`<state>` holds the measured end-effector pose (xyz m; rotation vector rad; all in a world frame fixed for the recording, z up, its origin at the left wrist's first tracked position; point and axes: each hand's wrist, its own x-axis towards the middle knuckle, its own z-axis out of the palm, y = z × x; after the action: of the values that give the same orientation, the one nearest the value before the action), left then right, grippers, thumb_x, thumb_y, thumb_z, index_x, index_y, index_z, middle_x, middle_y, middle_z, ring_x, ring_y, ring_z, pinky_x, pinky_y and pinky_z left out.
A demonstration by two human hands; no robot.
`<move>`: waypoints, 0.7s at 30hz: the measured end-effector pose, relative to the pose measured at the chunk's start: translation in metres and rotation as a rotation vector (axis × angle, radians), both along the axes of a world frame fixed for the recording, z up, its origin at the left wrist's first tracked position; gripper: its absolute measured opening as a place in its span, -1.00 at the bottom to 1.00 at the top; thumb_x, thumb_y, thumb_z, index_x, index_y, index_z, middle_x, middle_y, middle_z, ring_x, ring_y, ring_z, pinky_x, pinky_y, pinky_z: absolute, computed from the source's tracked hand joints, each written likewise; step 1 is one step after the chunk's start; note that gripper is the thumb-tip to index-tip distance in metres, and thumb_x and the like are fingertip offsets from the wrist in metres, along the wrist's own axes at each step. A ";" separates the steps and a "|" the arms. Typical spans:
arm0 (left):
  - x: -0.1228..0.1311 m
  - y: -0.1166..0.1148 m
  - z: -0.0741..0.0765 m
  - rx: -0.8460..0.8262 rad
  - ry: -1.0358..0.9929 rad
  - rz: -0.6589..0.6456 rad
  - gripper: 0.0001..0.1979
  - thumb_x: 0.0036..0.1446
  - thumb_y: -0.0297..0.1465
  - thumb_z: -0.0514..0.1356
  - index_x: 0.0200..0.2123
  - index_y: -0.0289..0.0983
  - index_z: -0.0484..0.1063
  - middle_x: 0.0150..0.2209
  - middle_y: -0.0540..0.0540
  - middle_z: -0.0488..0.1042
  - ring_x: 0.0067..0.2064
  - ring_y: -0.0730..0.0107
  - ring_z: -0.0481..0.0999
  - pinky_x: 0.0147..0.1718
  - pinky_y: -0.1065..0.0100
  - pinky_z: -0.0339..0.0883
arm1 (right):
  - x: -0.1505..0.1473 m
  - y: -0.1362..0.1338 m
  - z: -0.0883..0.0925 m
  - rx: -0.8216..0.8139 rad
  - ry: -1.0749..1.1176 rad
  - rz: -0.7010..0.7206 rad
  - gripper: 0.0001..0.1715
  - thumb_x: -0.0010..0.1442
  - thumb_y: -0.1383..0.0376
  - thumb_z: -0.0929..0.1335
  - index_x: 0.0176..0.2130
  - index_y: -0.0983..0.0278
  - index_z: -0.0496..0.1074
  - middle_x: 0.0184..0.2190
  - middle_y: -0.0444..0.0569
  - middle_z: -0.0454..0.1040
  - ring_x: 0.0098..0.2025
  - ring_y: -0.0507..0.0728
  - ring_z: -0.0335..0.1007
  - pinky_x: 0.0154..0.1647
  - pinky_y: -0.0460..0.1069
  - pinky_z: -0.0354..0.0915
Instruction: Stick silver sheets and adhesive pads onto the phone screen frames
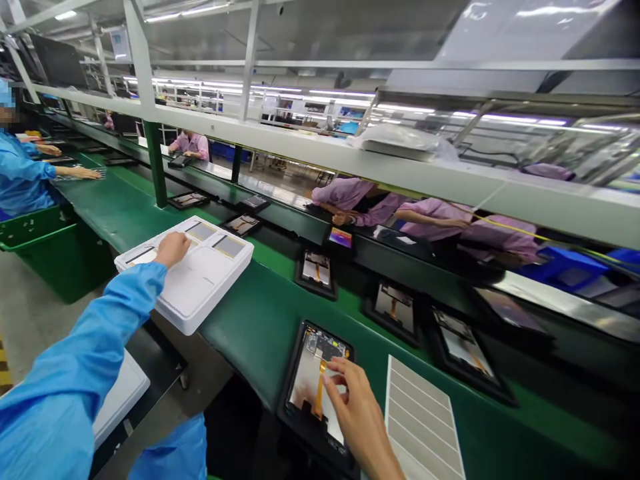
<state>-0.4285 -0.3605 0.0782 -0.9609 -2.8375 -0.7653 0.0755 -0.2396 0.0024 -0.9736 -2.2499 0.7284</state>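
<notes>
My left hand point(173, 250) lies open on the white foam tray point(200, 287), near left. My right hand point(363, 417), fingers narrow, touches the orange flex cable point(319, 390) on the tablet panel point(304, 390), seated in a black holder point(289, 407) on the green conveyor belt point(255, 340).

Long factory hall under rows of white strip lights point(310, 90), a white metal overhead rack point(350, 147) on green posts point(155, 160) along the green tabletop point(120, 213), grey floor point(40, 320) edged with yellow-and-black tape point(4, 367), a green plastic bin point(65, 267) beside the line, blue crates point(223, 152) far beyond
</notes>
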 end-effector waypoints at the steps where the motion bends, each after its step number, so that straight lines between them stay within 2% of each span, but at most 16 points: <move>1: 0.001 0.022 -0.002 0.008 -0.031 -0.008 -0.68 0.20 -0.21 0.14 -0.28 -0.34 0.54 -0.09 -0.36 0.52 0.10 -0.12 0.39 0.07 0.07 0.21 | -0.001 -0.008 0.002 -0.011 0.010 0.011 -0.66 0.27 0.03 0.28 -0.12 0.17 0.46 0.04 0.12 0.41 -0.25 0.15 0.50 -0.40 0.02 0.47; 3: 0.011 0.065 -0.006 0.034 -0.098 -0.015 -0.59 0.10 -0.08 0.24 -0.28 -0.36 0.54 -0.01 -0.43 0.49 0.18 -0.27 0.30 0.12 -0.03 0.14 | 0.002 -0.020 0.005 -0.017 0.026 0.016 -0.68 0.28 0.05 0.29 -0.12 0.16 0.47 0.05 0.12 0.40 -0.25 0.14 0.51 -0.41 0.01 0.48; 5: 0.024 0.099 -0.008 0.080 -0.168 -0.008 -0.46 -0.06 0.00 0.34 -0.25 -0.40 0.53 0.07 -0.54 0.42 0.25 -0.44 0.18 0.15 -0.18 0.05 | 0.010 -0.030 0.007 -0.008 0.035 0.001 -0.70 0.30 0.06 0.29 -0.11 0.15 0.48 0.06 0.12 0.40 -0.24 0.14 0.53 -0.40 0.00 0.49; 7: 0.034 0.118 -0.005 0.147 -0.251 -0.002 -0.37 -0.17 0.00 0.40 -0.21 -0.42 0.50 0.07 -0.58 0.41 0.27 -0.50 0.14 0.13 -0.25 0.06 | 0.024 -0.038 0.010 0.010 0.034 -0.028 -0.72 0.31 0.07 0.29 -0.13 0.14 0.48 0.04 0.12 0.42 -0.24 0.14 0.53 -0.41 -0.01 0.50; 9: 0.040 0.124 0.001 0.233 -0.343 -0.015 -0.35 -0.23 -0.05 0.45 -0.17 -0.41 0.47 0.01 -0.55 0.45 0.22 -0.45 0.25 0.06 -0.20 0.20 | 0.037 -0.043 0.011 0.032 0.034 -0.063 -0.75 0.31 0.07 0.30 -0.17 0.13 0.49 0.01 0.11 0.45 -0.23 0.16 0.54 -0.43 -0.03 0.49; 12: 0.054 0.116 0.013 0.393 -0.485 -0.085 -0.38 -0.16 -0.15 0.42 -0.09 -0.41 0.41 -0.11 -0.39 0.52 0.00 -0.11 0.51 -0.13 0.04 0.42 | 0.049 -0.047 0.014 0.080 0.071 -0.086 -0.78 0.32 0.11 0.30 -0.20 0.13 0.49 -0.06 0.09 0.51 -0.20 0.19 0.55 -0.42 -0.01 0.50; 14: 0.077 0.102 0.016 0.493 -0.560 -0.158 -0.43 -0.06 -0.20 0.36 -0.02 -0.38 0.37 -0.13 -0.27 0.54 -0.14 0.15 0.58 -0.25 0.22 0.47 | 0.048 -0.049 0.017 0.123 0.126 -0.076 -0.81 0.34 0.17 0.28 -0.18 0.14 0.48 -0.11 0.09 0.53 -0.17 0.21 0.54 -0.36 0.01 0.50; 17: 0.140 0.071 0.005 0.609 -0.757 -0.279 -0.50 -0.06 -0.24 0.33 -0.06 -0.35 0.40 -0.22 -0.17 0.58 -0.31 0.31 0.58 -0.40 0.36 0.45 | 0.037 -0.056 0.023 0.208 0.216 -0.041 -0.82 0.36 0.29 0.28 -0.10 0.14 0.46 -0.16 0.08 0.54 -0.14 0.22 0.53 -0.25 0.06 0.50; 19: 0.195 0.048 -0.011 0.674 -1.040 -0.340 -0.54 -0.14 -0.25 0.38 -0.17 -0.37 0.45 -0.32 -0.17 0.59 -0.40 0.31 0.56 -0.49 0.39 0.39 | 0.029 -0.062 0.025 0.290 0.233 0.000 -0.75 0.35 0.36 0.28 -0.01 0.14 0.42 -0.13 0.07 0.53 -0.08 0.22 0.51 -0.13 0.09 0.49; 21: 0.248 0.026 -0.027 0.667 -1.253 -0.346 -0.55 -0.17 -0.26 0.41 -0.21 -0.38 0.47 -0.35 -0.17 0.60 -0.42 0.31 0.56 -0.49 0.38 0.39 | 0.024 -0.067 0.025 0.373 0.177 0.046 -0.66 0.35 0.39 0.28 0.08 0.16 0.39 -0.07 0.09 0.51 -0.02 0.22 0.48 -0.03 0.12 0.46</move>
<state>-0.1807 -0.3342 0.0508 -1.0388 -2.6182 -2.9479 0.0999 -0.3064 0.0279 -0.6527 -2.1529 0.3749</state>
